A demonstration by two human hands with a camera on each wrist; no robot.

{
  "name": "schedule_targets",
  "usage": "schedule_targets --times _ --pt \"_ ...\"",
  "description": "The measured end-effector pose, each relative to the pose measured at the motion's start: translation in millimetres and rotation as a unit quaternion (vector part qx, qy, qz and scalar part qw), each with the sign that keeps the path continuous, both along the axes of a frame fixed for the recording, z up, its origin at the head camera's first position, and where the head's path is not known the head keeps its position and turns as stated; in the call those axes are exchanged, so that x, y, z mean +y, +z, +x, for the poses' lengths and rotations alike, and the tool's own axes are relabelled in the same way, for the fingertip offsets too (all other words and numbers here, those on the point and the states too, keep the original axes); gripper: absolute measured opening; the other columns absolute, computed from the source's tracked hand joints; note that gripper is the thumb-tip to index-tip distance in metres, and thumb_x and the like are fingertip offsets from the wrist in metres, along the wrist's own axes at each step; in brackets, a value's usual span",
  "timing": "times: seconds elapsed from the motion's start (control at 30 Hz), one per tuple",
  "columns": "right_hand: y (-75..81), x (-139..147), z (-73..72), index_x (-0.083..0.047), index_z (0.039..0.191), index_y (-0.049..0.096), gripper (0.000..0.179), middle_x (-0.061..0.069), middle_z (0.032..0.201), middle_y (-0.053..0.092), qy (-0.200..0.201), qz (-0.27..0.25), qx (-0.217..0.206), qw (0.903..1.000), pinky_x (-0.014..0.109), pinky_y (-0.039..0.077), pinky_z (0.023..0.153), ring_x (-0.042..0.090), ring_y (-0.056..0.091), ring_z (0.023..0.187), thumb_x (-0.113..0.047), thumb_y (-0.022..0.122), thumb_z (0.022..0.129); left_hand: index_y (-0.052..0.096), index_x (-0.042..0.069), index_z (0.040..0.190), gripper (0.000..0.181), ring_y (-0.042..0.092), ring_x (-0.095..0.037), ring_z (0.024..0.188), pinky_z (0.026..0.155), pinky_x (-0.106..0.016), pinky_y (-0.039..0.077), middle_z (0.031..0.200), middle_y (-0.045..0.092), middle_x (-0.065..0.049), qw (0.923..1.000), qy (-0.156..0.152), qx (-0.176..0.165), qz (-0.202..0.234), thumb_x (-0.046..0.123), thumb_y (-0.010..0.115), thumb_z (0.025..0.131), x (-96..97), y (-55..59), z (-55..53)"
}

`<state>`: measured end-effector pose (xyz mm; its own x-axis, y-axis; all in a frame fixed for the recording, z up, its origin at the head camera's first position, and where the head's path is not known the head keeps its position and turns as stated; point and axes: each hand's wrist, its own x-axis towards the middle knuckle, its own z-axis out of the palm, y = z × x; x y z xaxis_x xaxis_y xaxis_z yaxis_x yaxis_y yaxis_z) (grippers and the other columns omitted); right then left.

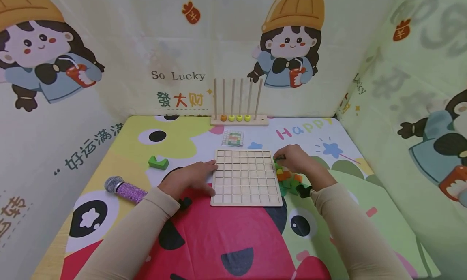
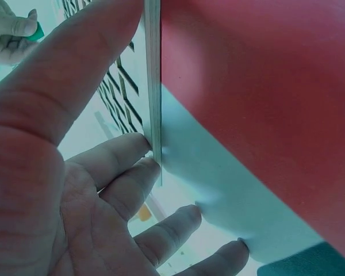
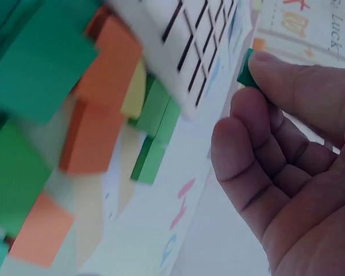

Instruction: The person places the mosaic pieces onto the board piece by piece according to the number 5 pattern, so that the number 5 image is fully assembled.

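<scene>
A pale wooden grid board (image 1: pixel 245 178) lies flat in the middle of the table. My left hand (image 1: pixel 191 176) rests at its left side, thumb and fingertips touching the edge, as the left wrist view also shows along the board's rim (image 2: pixel 154 86). Beyond the board's upper right corner, my right hand (image 1: pixel 296 160) pinches a small dark green block (image 3: pixel 245 69) between thumb and index finger, raised off the table. Below that hand, a pile of green, orange and yellow blocks (image 1: pixel 288 182) sits beside the board's right edge.
Behind the board lies a small card with a coloured grid pattern (image 1: pixel 233 138). Farther back stands a wooden peg rack (image 1: pixel 238 121) with several beads. On the left are a green notched block (image 1: pixel 158 163) and a purple glittery microphone (image 1: pixel 127 190).
</scene>
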<state>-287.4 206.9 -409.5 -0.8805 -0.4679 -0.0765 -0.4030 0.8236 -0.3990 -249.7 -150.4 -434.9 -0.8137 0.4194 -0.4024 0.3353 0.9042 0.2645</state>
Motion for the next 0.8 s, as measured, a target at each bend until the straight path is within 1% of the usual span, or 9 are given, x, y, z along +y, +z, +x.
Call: schedule_targets --times 0.1,0.23,0.37,0.53,0.67,0.8 --pt "2.8 -9.7 -3.1 -0.002 0.110 0.074 0.015 0.009 0.100 0.077 0.002 -0.006 -0.005 1.0000 0.045 0.059 0.088 0.024 0.069 0.091 -0.007 0.073 0.096 0.036 0.014 0.162 0.101 0.035 -0.039 0.152 0.119 -0.052 0.040 0.171 0.028 -0.007 1.0000 -0.005 0.001 0.000 0.043 0.088 0.080 0.4 2.4 -0.2" --pt "4.6 -21.9 -7.2 -0.006 0.101 0.071 0.009 0.005 0.094 0.074 0.001 -0.009 -0.015 0.9998 0.041 0.059 0.083 0.020 0.065 0.084 -0.011 0.075 0.095 0.037 0.013 0.162 0.100 0.035 -0.041 0.152 0.119 -0.053 0.039 0.171 0.029 -0.008 1.0000 -0.004 -0.003 0.003 0.042 0.088 0.080 2.5 8.3 0.9" --pt "5.3 -32.6 -11.8 -0.006 0.101 0.073 0.007 0.005 0.094 0.075 0.007 -0.016 -0.027 0.9995 0.041 0.057 0.083 0.020 0.064 0.084 -0.011 0.073 0.096 0.037 0.013 0.162 0.099 0.033 -0.041 0.153 0.119 -0.054 0.039 0.171 0.029 -0.007 1.0000 0.001 -0.008 0.004 0.041 0.088 0.081 4.8 11.0 1.6" --pt "1.1 -46.2 -20.5 -0.006 0.106 0.076 0.011 0.006 0.098 0.076 0.017 -0.017 -0.036 0.9991 0.043 0.056 0.087 0.021 0.067 0.089 -0.010 0.068 0.099 0.037 0.014 0.162 0.101 0.032 -0.040 0.153 0.119 -0.055 0.040 0.171 0.029 -0.007 0.9999 0.007 -0.009 0.009 0.040 0.089 0.080 5.9 7.9 1.3" --pt "-4.1 -60.7 -25.8 -0.006 0.105 0.077 0.013 0.005 0.098 0.077 0.033 -0.025 -0.037 0.9984 0.042 0.056 0.090 0.020 0.067 0.090 -0.009 0.067 0.100 0.037 0.015 0.162 0.103 0.032 -0.040 0.153 0.118 -0.055 0.041 0.171 0.029 -0.007 0.9997 0.014 -0.012 0.013 0.040 0.090 0.078 5.7 4.2 2.4" --pt "-7.2 -77.4 -29.8 -0.006 0.104 0.078 0.014 0.005 0.097 0.077 0.048 -0.028 -0.028 0.9981 0.042 0.056 0.089 0.020 0.068 0.088 -0.009 0.066 0.099 0.038 0.015 0.162 0.103 0.034 -0.041 0.153 0.117 -0.055 0.042 0.171 0.031 -0.007 0.9998 0.018 -0.009 0.010 0.041 0.091 0.077 4.2 1.7 3.2"
